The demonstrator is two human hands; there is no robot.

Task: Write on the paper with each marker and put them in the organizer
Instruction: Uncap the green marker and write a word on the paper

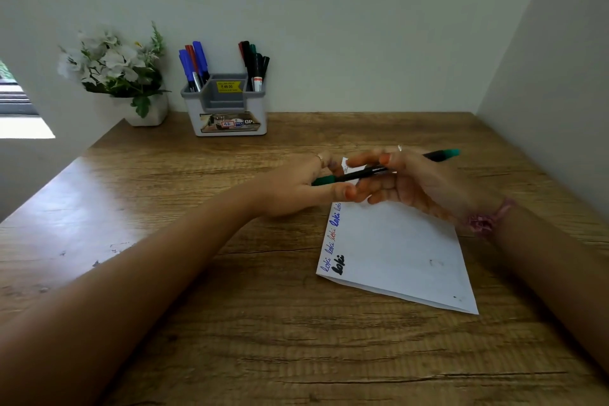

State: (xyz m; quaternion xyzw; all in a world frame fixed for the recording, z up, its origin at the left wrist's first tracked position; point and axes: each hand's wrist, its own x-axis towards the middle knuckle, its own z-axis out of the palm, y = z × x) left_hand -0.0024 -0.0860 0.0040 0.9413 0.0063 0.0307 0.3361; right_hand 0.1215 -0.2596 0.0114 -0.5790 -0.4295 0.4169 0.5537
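Green marker: black barrel, green at both ends, held roughly level above the far end of the paper, its one green end pointing left toward the left hand and the other projecting right beyond the right hand. The right hand grips the barrel near its middle, fingers curled under it and thumb on top. The left hand closes its fingertips on the left green end, thumb below; whether that end is a cap seated or partly off cannot be told because of blur. Both hands sit clear of the wooden table, just above the sheet. The paper lies flat, right of centre, turned at an angle, with a column of handwritten words along its left edge in blue, red and black ink. A ring shows on each hand, and a pink band circles the right wrist. The organizer, white with a grey insert and a yellow price sticker, stands at the back of the table against the wall, well apart from the hands. Its left compartment holds blue and red markers; its right compartment holds dark markers, upright and leaning. A white pot of white flowers stands just left of the organizer.
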